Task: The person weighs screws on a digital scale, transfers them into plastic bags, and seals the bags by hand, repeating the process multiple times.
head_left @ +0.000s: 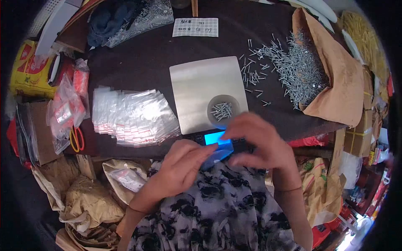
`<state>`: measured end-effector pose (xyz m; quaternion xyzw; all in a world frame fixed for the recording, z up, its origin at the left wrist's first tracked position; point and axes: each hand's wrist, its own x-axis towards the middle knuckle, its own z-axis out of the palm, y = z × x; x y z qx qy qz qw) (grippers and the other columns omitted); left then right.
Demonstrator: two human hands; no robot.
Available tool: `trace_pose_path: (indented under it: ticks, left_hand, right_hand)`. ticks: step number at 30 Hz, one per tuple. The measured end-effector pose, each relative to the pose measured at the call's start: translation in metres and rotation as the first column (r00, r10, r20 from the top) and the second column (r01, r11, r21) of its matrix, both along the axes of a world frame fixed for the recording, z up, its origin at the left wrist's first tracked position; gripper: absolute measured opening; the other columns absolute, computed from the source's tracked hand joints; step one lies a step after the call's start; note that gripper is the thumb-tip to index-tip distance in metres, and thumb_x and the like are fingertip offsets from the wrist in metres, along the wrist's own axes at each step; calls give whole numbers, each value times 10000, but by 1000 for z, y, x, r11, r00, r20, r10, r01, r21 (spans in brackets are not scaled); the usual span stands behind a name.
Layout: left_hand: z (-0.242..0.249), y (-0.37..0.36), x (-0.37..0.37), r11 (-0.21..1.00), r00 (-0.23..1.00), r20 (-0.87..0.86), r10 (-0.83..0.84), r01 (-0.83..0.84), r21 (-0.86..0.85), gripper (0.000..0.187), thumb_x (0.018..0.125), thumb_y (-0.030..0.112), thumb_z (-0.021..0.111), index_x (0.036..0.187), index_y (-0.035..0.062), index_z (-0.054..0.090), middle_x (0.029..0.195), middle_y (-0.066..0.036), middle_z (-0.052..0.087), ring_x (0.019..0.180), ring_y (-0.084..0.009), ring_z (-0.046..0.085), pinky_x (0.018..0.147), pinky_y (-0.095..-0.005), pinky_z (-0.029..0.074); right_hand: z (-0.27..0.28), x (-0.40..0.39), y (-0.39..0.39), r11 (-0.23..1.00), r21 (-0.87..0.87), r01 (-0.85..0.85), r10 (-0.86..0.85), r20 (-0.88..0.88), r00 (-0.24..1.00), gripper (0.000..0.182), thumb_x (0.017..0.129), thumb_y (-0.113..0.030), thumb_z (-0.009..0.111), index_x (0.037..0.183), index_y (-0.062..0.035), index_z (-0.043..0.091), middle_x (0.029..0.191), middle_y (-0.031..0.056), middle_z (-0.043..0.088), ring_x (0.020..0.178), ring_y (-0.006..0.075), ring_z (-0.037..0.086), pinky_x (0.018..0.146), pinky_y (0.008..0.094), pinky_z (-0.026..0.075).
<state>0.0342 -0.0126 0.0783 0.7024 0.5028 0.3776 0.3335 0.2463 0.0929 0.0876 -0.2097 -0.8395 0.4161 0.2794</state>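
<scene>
My left hand [182, 167] is closed, pinching a small clear plastic bag [217, 158] in front of the scale. To its right, my right hand [259, 142] is slightly blurred, its fingers apart and curved beside the bag. Beyond my hands sits a digital scale [203, 85] with a metal plate and a lit blue display [214, 138]. On the plate's near right part rests a small round dish [212, 101] holding several screws [222, 110]. Left of the scale lie many flat zip bags [134, 117] in overlapping rows.
A pile of loose screws [297, 69] spills from a brown paper bag [343, 75] at the right. A handwritten label [195, 27] lies at the back, near a clear bag of screws [146, 19]. Orange-handled scissors [77, 140] hang at the left edge.
</scene>
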Motion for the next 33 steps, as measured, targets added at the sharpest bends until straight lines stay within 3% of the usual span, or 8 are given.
trace_pose_path:
  ticks: [3,9,12,15,18,24,27,33]
  left_hand:
    - [-7,-1,1,994,996,11,-89,88,61,213,772,-5,670,983,19,657,811,-80,573,761,-243,562,740,-357,419]
    - [-8,-2,-1,983,976,118,-185,182,32,177,729,149,776,824,71,649,684,-3,538,656,-159,527,790,-368,390]
    - [-7,-1,3,991,984,126,-127,121,51,199,715,207,790,799,89,653,644,15,516,634,-144,520,814,-369,390]
    - [-6,3,-1,967,964,71,-255,255,-2,182,729,212,780,786,99,649,693,-1,532,662,-156,526,837,-378,393]
    - [-14,1,7,957,950,116,-290,284,62,174,722,184,787,782,100,647,763,-15,553,724,-189,547,840,-403,402]
    - [0,3,1,957,977,135,-163,123,264,191,653,82,767,659,117,579,863,-14,597,925,-265,609,835,-451,418]
    - [-4,3,-1,957,985,132,-115,75,279,235,634,73,761,611,122,533,880,-18,621,969,-260,616,835,-462,419]
    - [-5,2,-5,974,992,77,-100,82,210,226,652,84,765,617,117,545,866,-6,649,957,-253,622,884,-485,384]
  right_hand:
    - [-5,-7,-14,989,142,-38,37,11,999,180,739,-148,727,860,-81,611,822,53,575,802,232,585,722,361,448]
    - [-13,-8,-22,989,22,-150,150,-11,989,125,764,-132,690,824,-75,597,760,43,542,717,227,555,655,349,418]
    - [-13,-9,-22,988,15,-156,157,-64,986,114,760,-116,684,800,-70,588,742,43,537,686,234,543,645,352,415]
    - [-12,-5,-20,980,9,-199,199,-85,976,100,752,-97,678,760,-66,584,713,49,525,664,239,544,629,359,419]
    - [-17,0,-16,988,40,-146,150,-138,979,108,745,-91,683,720,-67,580,687,58,534,637,245,548,594,359,422]
    - [-19,4,-9,995,-90,-42,30,-138,990,94,758,-72,696,745,-39,609,701,79,589,630,259,572,581,354,455]
    - [-21,7,-5,980,-114,164,-178,-119,977,70,773,-45,690,771,-24,623,724,79,606,656,246,594,613,341,473]
    - [-23,12,4,957,-81,279,-288,-135,948,49,801,-31,671,810,-18,625,759,91,630,673,224,602,626,316,474]
